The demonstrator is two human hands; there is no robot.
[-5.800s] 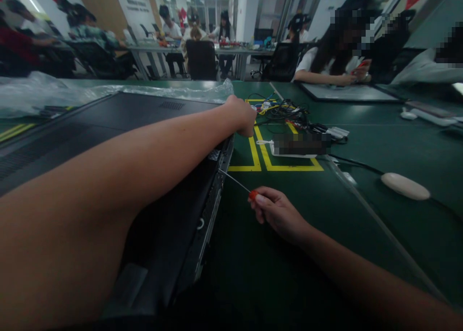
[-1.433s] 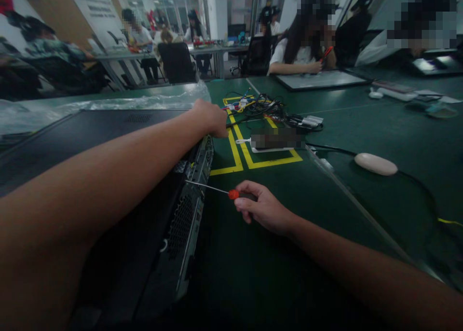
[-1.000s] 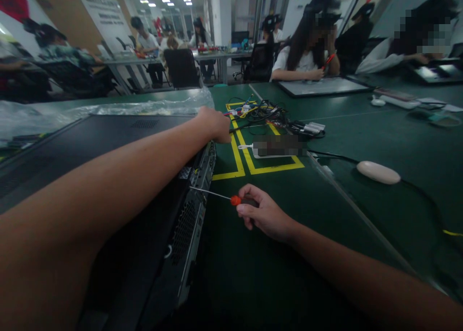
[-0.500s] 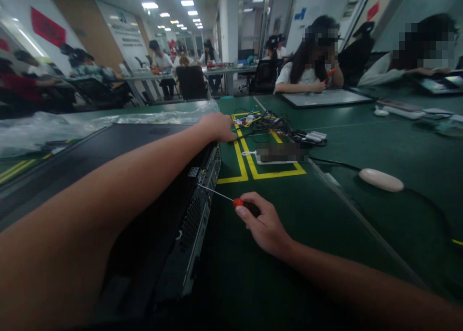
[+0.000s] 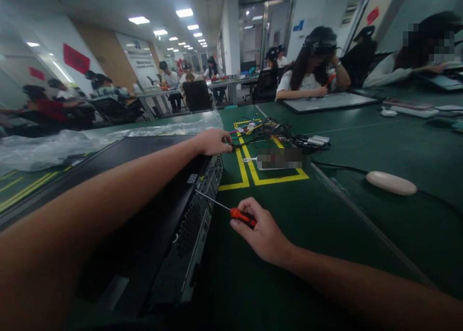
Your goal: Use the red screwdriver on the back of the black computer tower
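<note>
A black desktop computer case [image 5: 144, 215] lies on its side at the left, its metal back panel [image 5: 195, 225] turned towards the right. My left arm reaches across its top, and my left hand [image 5: 213, 142] rests at the far back corner with the fingers curled over the edge. My right hand [image 5: 265, 232] grips the red and black handle of a screwdriver [image 5: 243, 217]. Its thin shaft points left, and the tip meets the upper edge of the back panel. The screw itself is too small to make out.
Tangled cables [image 5: 271, 128] lie beyond the case, near a blurred white device [image 5: 278, 159] inside yellow tape lines [image 5: 253, 176]. A white oval cable piece [image 5: 391, 183] is to the right. Plastic wrap [image 5: 43, 147] lies behind the case. Co-workers sit across the green table.
The view has shifted a little. The screwdriver handle has turned in my right hand and shows more red, while its tip stays at the panel edge. My left fingers look more bent.
</note>
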